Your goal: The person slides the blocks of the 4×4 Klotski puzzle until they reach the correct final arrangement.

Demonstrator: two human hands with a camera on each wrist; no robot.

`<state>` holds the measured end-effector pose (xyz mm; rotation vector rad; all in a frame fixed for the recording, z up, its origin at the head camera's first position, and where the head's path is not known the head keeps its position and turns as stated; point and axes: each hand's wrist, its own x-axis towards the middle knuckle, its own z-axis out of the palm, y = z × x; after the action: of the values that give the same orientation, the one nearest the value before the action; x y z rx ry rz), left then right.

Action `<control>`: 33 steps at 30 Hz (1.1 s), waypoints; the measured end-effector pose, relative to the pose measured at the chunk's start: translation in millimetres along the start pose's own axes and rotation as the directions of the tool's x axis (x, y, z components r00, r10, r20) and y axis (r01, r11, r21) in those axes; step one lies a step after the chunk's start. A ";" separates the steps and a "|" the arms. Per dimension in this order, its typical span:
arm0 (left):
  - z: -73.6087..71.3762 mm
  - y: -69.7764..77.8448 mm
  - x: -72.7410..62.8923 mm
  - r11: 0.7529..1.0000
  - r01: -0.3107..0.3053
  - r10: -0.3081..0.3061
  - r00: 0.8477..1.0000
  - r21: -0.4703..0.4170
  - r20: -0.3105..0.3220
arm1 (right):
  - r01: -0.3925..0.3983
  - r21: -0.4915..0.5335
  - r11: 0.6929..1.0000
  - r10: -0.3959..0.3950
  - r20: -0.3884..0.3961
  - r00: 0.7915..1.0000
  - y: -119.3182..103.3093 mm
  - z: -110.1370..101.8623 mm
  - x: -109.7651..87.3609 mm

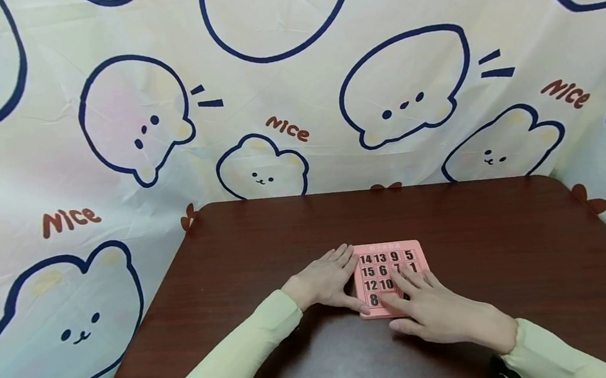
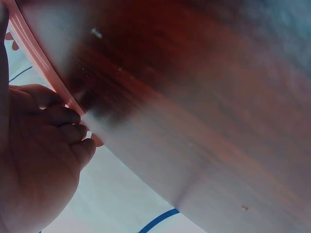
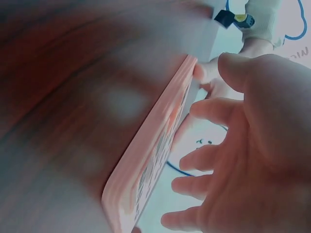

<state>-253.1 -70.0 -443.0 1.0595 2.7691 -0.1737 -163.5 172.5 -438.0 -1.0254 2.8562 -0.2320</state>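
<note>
A pink number sliding puzzle (image 1: 371, 293) lies flat on the dark wooden table, its top row reading 14, 13, 9, 5. My left hand (image 1: 324, 279) rests along its left edge, fingers extended and thumb at the near left corner. In the left wrist view the fingers of the left hand (image 2: 46, 141) touch the pink rim. The right hand (image 1: 434, 308) is spread over the lower right tiles, covering several of them. In the right wrist view the right hand (image 3: 233, 160) has its fingers apart above the puzzle's side (image 3: 146, 141); contact with a tile cannot be told.
The brown table (image 1: 263, 234) extends around the puzzle, with its far edge against a pale curtain (image 1: 321, 99) printed with blue-outlined cartoon figures. Light green sleeves cover both forearms. A dark band (image 1: 504, 370) shows at the right wrist.
</note>
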 end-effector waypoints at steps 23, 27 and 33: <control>-0.6 0.4 1.1 1.000 0.005 -0.005 1.000 -0.002 0.000 | -0.049 0.024 0.999 0.047 0.065 0.997 5.6 -5.0 -6.4; -0.7 -0.3 1.5 1.000 0.004 -0.004 1.000 0.003 -0.001 | -0.058 0.027 0.998 0.056 0.069 0.996 6.5 -10.4 -4.8; 0.7 -0.2 0.5 1.000 0.000 0.000 1.000 0.006 0.000 | -0.070 0.042 0.997 0.067 0.071 0.995 7.0 -11.7 12.1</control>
<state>-253.5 -69.9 -443.7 1.0605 2.7702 -0.1827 -178.9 171.4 -428.2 -0.9068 2.8047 -0.2485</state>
